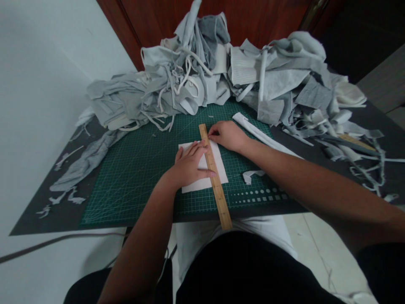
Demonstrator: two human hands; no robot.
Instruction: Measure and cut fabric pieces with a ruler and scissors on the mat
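Note:
A white piece of cloth (220, 165) lies flat on the green cutting mat (133, 169). Across it runs a wooden ruler (218, 190), its near end sticking out past the table edge. My left hand (189, 166) rests spread on the cloth, thumb and fingertips pressing the ruler's left side. At the far end of the ruler, on its right side, my right hand (228, 134) is closed in a pinch by the cloth's top edge. Whatever sits between those fingers is hidden or too small to make out.
A large heap of grey and white fabric scraps (186, 80) lines the back of the dark table (38, 211). A long white strip (262, 134) and a small curled scrap (249, 175) lie near my right forearm. Grey cloth (88, 162) lies at left.

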